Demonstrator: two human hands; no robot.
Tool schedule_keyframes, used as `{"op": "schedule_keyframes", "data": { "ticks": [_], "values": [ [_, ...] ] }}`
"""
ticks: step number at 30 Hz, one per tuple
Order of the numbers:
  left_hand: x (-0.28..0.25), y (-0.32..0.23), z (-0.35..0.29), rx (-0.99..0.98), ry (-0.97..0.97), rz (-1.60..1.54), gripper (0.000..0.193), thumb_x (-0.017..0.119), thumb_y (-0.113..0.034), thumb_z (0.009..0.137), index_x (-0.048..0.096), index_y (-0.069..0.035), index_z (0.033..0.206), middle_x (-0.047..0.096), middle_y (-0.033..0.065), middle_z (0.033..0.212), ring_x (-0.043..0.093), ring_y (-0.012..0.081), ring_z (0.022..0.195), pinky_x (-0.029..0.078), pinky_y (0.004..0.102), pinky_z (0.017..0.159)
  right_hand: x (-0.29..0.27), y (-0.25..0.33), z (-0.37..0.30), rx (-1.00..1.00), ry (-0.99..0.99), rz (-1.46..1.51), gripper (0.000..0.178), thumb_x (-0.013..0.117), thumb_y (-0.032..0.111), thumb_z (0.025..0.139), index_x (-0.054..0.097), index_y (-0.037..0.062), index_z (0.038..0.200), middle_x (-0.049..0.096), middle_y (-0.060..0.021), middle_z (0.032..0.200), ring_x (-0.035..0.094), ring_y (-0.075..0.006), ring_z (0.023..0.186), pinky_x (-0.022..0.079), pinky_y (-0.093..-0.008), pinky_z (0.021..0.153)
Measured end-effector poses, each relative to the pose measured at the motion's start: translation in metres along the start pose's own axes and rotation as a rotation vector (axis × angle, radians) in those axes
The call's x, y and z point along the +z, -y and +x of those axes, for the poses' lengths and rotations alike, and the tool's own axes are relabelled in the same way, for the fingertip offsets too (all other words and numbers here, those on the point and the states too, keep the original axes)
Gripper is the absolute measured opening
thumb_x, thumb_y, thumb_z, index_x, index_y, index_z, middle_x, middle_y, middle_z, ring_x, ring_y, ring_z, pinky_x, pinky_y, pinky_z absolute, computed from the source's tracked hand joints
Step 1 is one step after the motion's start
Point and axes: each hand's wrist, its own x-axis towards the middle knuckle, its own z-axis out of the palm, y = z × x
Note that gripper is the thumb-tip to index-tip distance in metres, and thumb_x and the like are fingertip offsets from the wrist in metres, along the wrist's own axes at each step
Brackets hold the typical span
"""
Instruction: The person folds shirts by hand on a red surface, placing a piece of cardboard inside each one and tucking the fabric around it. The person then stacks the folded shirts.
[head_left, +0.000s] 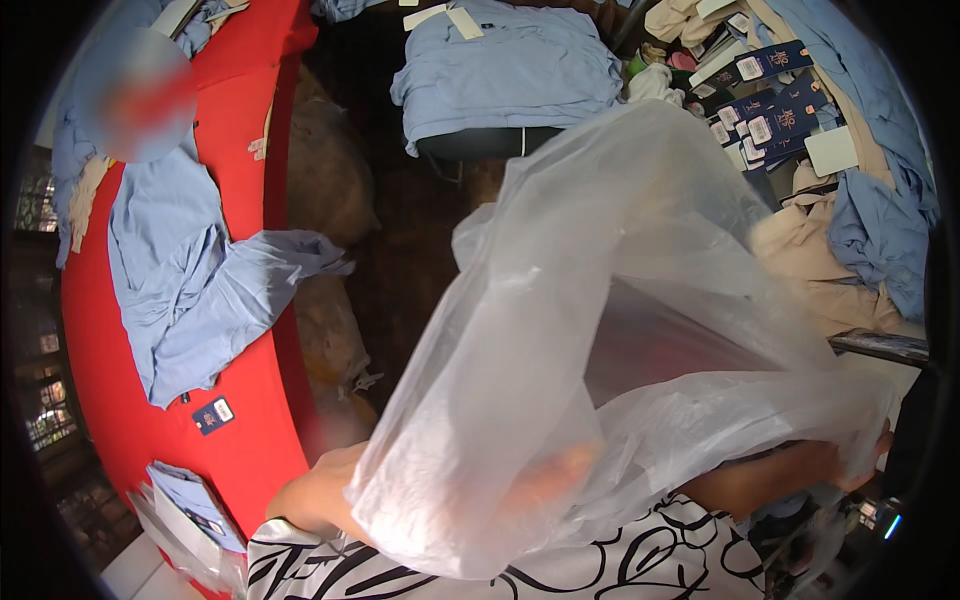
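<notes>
We mark the translucent plastic bag (520, 300) in front of the body, long axis slanting from lower left up to upper right, a dark gap between its folds on the right side. The left hand (550, 482) is nearer the bag's middle, blurred through its lower part; we can't tell whether inside or behind, nor whether fingers are spread or pinching. The right hand (852, 466) sits at the bag's far right end, below and right of the gap; fingers partly hidden, grip unclear. Light-blue garment (195, 290) lies left, on the red table (240, 85), apart from both hands.
</notes>
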Motion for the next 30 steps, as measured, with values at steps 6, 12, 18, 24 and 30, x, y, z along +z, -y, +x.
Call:
{"op": "schedule_keyframes", "data": {
  "ticks": [6,12,18,24,30],
  "values": [
    [-0.027,0.018,0.074,-0.300,0.116,0.258,0.034,0.062,-0.022,0.091,0.058,-0.003,0.118,0.066,0.0231,0.091,0.064,0.0413,0.076,0.053,0.0491,0.071,0.038,0.014,-0.016,0.063,0.406,0.192,0.034,0.055,0.022,0.084,0.051,-0.0038,0.107,0.054,-0.0177,0.103,0.052,-0.0316,0.098,0.040,-0.0397,0.088],
    [-0.013,0.135,0.117,-0.679,-0.145,0.154,0.059,0.059,-0.035,0.094,0.038,0.006,0.132,0.064,0.0299,0.088,0.064,0.0440,0.084,0.051,0.0494,0.077,0.172,0.161,-0.091,-0.389,0.693,-0.331,0.041,0.051,0.009,0.086,0.056,-0.0046,0.124,0.057,-0.0187,0.130,0.053,-0.0283,0.122,0.035,-0.0402,0.108],
    [-0.092,0.180,0.094,-0.589,-0.282,-0.365,0.063,0.054,-0.032,0.095,0.036,0.003,0.144,0.052,0.0257,0.135,0.051,0.0350,0.126,0.041,0.0384,0.105,0.301,0.295,-0.278,-0.589,1.433,0.248,0.066,0.078,0.019,0.072,0.056,0.0168,0.134,0.037,-0.0161,0.151,0.031,-0.0385,0.141,0.021,-0.0561,0.115],
    [-0.201,0.048,-0.035,-0.558,-0.648,0.599,0.040,0.056,-0.013,0.093,0.055,-0.003,0.131,0.060,0.0192,0.124,0.059,0.0353,0.114,0.048,0.0388,0.096,0.360,0.134,-0.314,-0.682,1.549,-0.611,0.071,0.074,0.035,0.078,0.048,0.0185,0.142,0.030,-0.0158,0.156,0.021,-0.0373,0.146,0.008,-0.0620,0.116],
    [-0.201,-0.045,-0.166,-0.996,-1.372,1.113,0.016,0.064,-0.016,0.090,0.063,0.000,0.089,0.064,0.0143,0.085,0.062,0.0353,0.075,0.049,0.0432,0.067,0.461,0.209,-0.302,-0.439,1.916,-0.929,0.056,0.070,0.037,0.083,0.058,0.0116,0.132,0.054,-0.0187,0.137,0.049,-0.0369,0.129,0.034,-0.0544,0.109]
  ]
}}
